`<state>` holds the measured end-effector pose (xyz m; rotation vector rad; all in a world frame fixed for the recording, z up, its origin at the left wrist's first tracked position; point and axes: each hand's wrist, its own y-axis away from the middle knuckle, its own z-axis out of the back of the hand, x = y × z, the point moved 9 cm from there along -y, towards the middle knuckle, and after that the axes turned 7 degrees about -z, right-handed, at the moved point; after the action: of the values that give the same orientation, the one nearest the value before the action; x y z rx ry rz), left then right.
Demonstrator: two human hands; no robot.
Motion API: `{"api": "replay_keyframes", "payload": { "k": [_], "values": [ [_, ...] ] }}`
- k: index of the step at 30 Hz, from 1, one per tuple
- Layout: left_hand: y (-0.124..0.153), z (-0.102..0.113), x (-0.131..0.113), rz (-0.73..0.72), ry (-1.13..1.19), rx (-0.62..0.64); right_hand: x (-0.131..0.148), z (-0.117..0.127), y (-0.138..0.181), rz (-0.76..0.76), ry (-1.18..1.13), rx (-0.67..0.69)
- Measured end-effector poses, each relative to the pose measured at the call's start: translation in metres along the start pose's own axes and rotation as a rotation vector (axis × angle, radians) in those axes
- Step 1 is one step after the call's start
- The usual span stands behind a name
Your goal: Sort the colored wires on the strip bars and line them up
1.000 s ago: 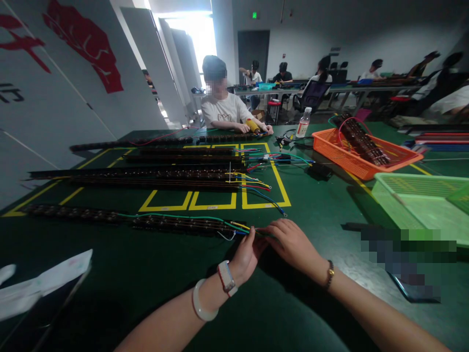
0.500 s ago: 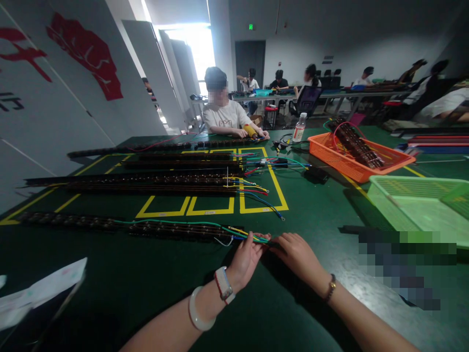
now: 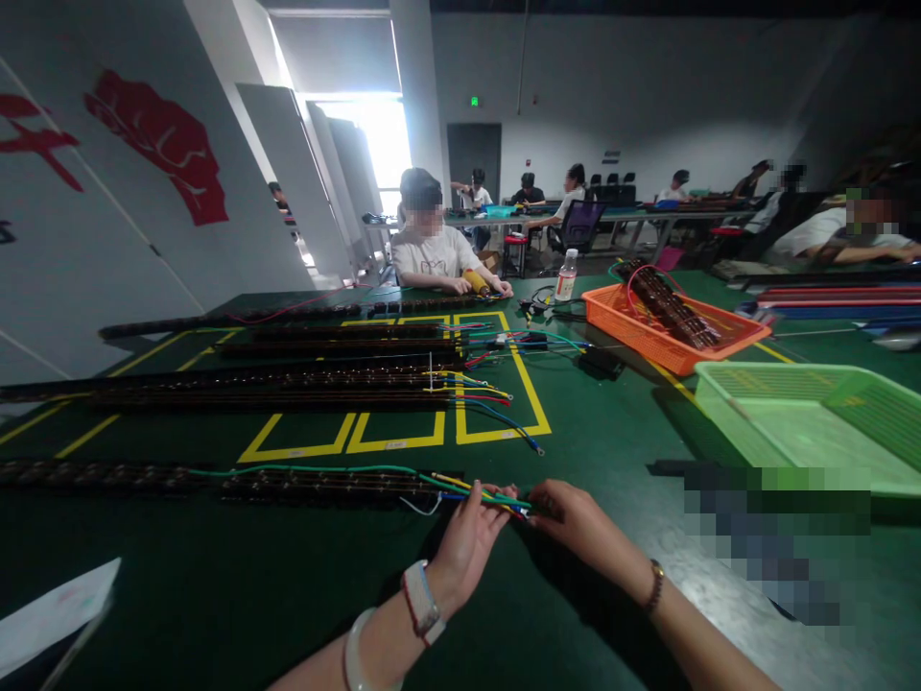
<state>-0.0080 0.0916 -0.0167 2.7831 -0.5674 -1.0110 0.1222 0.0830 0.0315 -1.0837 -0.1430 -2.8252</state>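
Note:
A long dark strip assembly point(image 3: 309, 485) lies across the near part of the table, with loose green, yellow, blue and red wires point(image 3: 450, 482) coming out of its right end. My left hand point(image 3: 471, 537) holds this wire bundle, thumb on the near side and fingers beneath. Just right of it, my right hand point(image 3: 582, 528) pinches the wire ends, its fingertips partly hiding them. Small metal terminals point(image 3: 525, 513) show between the two hands. A white cable tie point(image 3: 423, 509) sticks out near the strip's end.
Several similar strips point(image 3: 345, 384) lie behind on yellow-taped rectangles. To the right stand an orange basket point(image 3: 633, 331) holding a dark bundle and a green basket point(image 3: 726, 408). A bottle point(image 3: 566, 275) stands farther back. Across the table a person point(image 3: 438, 254) holds a yellow tool point(image 3: 476, 281).
The view has tilted up and shifted right, so the scene sits lower and more to the left. Wire ends with metal terminals now show between my hands; my right fingers have shifted slightly on them.

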Motion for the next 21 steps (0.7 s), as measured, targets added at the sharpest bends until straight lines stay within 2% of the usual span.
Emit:
{"api": "replay_keyframes", "payload": {
  "k": [5, 10, 16, 21],
  "values": [
    [0.002, -0.002, -0.001, 0.022, -0.021, -0.010, -0.009, -0.003, 0.001, -0.048, 0.039, 0.086],
    [0.003, -0.005, -0.003, 0.020, -0.015, -0.026, -0.010, 0.000, 0.005, -0.029, 0.001, 0.112],
    [0.002, -0.003, -0.003, 0.015, -0.016, -0.031, -0.026, -0.004, 0.007, -0.126, -0.035, 0.177],
    [-0.001, 0.001, 0.001, 0.013, -0.004, -0.015, -0.024, -0.002, 0.009, -0.144, -0.029, 0.185]
  ]
}}
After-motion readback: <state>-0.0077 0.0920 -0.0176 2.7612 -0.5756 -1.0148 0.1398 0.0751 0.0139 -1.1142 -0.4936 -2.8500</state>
